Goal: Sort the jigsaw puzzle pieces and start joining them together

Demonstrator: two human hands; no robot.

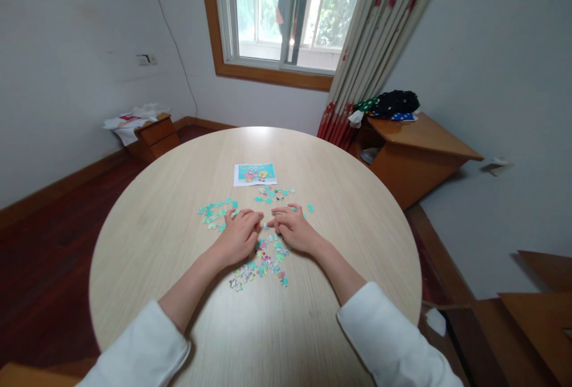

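Note:
My left hand [242,233] rests over the table among loose jigsaw pieces, its fingers slightly bent and pointing right. Facing it, my right hand [295,229] has its fingers apart, pointing left. A small pale jigsaw piece [266,226] lies between the two hands, close to my right fingertips; whether they touch it is too small to tell. Turquoise pieces [215,210] lie just left of my left hand. Below both hands is a pile of mixed-colour pieces [264,264]. More pieces [269,199] sit beyond the fingertips. Neither hand visibly holds anything.
A printed picture [255,174] with a turquoise background and cartoon figures lies beyond the pieces on the round wooden table [156,226]. Wooden cabinets stand behind: one with papers [136,118] at left, one with dark cloth [395,103] at right, beside the curtain [370,30].

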